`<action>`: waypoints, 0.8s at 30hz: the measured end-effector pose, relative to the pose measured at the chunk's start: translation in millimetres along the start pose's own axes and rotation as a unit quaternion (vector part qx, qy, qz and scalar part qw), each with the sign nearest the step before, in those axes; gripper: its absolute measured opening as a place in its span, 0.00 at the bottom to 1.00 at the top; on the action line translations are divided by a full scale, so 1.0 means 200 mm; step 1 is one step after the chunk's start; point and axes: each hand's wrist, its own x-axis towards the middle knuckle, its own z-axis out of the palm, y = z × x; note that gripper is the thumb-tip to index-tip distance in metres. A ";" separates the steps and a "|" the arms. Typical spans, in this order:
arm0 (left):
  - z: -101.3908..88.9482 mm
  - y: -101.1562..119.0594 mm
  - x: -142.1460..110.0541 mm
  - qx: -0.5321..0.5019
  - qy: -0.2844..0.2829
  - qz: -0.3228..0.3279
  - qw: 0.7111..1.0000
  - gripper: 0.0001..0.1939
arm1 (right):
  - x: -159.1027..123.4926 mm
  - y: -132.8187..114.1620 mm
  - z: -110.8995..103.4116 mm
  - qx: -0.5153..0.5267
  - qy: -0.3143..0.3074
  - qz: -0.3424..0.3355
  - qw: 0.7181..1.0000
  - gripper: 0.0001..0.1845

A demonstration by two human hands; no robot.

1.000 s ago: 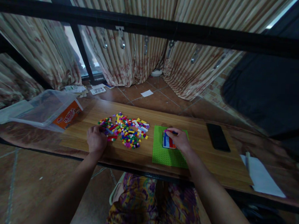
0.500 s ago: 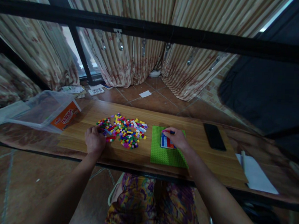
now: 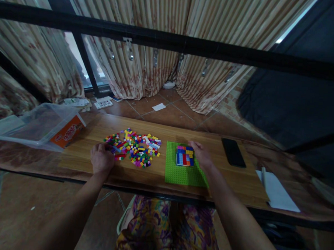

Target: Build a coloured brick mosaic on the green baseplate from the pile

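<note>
A square build of toy building bricks (image 3: 185,156), in blue, red, yellow, orange and pink, sits on a green baseplate (image 3: 173,175). My right hand (image 3: 201,154) is just right of the build, over the plate's far right part. Its fingers stretch loosely past the build's upper right corner, and no brick shows in them. Left of the plate spreads a pile of small loose bricks (image 3: 139,147) in many colours. My left hand (image 3: 102,159) rests at the pile's left edge with its fingers curled down. Whatever its fingertips hold is hidden.
A clear plastic box (image 3: 39,125) with an orange label stands at the table's left end. On the right lie a black phone (image 3: 233,152) and white paper (image 3: 278,192) with a pen-like stick on it. A dark metal bar (image 3: 159,38) crosses beyond the table.
My right hand has drawn back to the right from the top of the build, uncovering its pink and yellow bricks. The left hand stays by the pile. The view has shifted slightly.
</note>
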 end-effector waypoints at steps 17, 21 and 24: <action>-0.01 0.02 -0.01 -0.020 0.009 -0.004 1.000 0.17 | -0.41 -0.09 0.14 -0.129 0.042 -0.236 0.962 0.13; -0.02 0.03 -0.02 -0.026 0.006 -0.004 1.000 0.16 | -0.49 -0.14 0.30 -0.202 -0.057 -0.269 0.940 0.13; -0.03 0.03 -0.02 -0.027 0.005 -0.001 1.000 0.17 | -0.49 -0.14 0.40 -0.291 -0.085 -0.244 0.921 0.14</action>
